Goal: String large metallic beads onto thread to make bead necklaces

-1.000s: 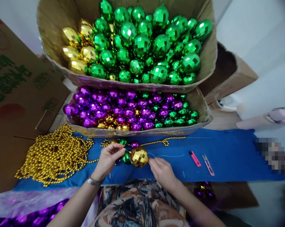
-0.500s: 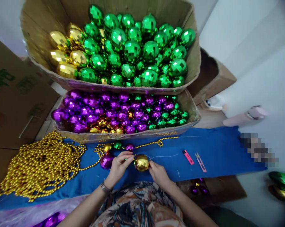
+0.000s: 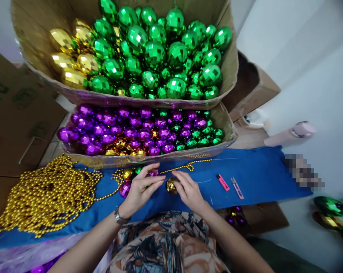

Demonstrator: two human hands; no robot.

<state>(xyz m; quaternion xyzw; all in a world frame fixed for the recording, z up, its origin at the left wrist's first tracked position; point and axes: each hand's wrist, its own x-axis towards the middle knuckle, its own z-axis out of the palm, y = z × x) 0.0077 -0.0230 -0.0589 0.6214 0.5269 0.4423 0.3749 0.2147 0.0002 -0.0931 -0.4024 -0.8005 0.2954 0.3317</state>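
My left hand (image 3: 143,187) is held over the blue cloth, fingers stretched and apart, with nothing visible in its grasp. Close to its fingertips is a shiny faceted gold ball (image 3: 170,186), and my right hand (image 3: 191,191) curls its thumb and fingers around the ball's right side, partly covering it. A thin clear thread (image 3: 204,181) trails on the cloth to the right. Partly behind my left hand lie strung beads: a large purple ball (image 3: 125,188), a smaller gold ball (image 3: 127,173) and a green ball (image 3: 137,170).
A pile of gold bead chain (image 3: 52,195) covers the cloth (image 3: 262,170) at left. Boxes of green balls (image 3: 177,55) and purple balls (image 3: 109,119) stand behind. A pink cutter (image 3: 223,182), thread snips (image 3: 237,188) and a pink bottle (image 3: 291,133) are at right.
My left hand has let go beside the gold ball and opened. My right hand has shifted up over the ball, which now shows turned. The whole view has shifted slightly.
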